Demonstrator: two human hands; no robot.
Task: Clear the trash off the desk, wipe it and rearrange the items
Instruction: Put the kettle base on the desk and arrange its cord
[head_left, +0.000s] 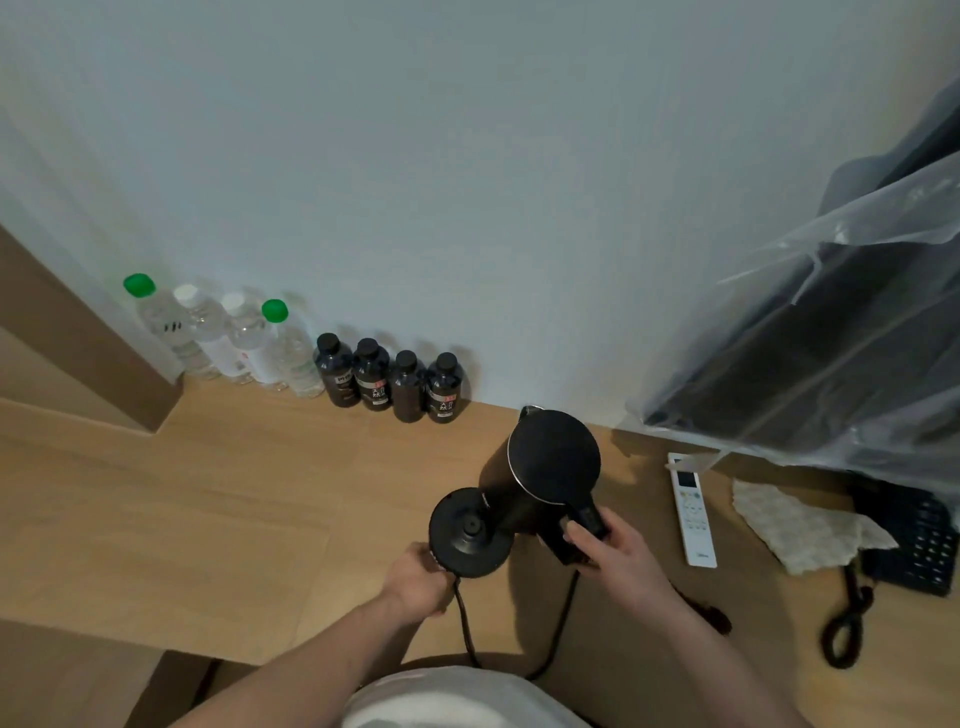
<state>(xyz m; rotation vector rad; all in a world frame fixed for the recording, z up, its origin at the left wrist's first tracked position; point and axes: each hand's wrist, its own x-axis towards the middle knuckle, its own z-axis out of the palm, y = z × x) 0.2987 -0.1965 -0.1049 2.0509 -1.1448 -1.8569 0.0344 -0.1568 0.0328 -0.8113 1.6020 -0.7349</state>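
Looking down from our head camera, we are seeing a wooden desk against a pale wall, and we are holding a black electric kettle above its middle. Our right hand is wrapping its fingers round the kettle's handle, while our left hand is pinching the rim of the round power base, which is sitting just beside the kettle and trailing a black cord toward us. The kettle is rigid and smooth-sided, and we are judging it heavy if water is inside, which we cannot tell with the lid closed, so the handle is the safe place to hold. The base is looking light and stiff, but its cord is likely to drag or snag at the desk edge. Along the wall, clear water bottles and dark bottles are standing in a row. To the right, a white remote, a crumpled cloth and a black telephone are lying near a plastic-covered dark object.
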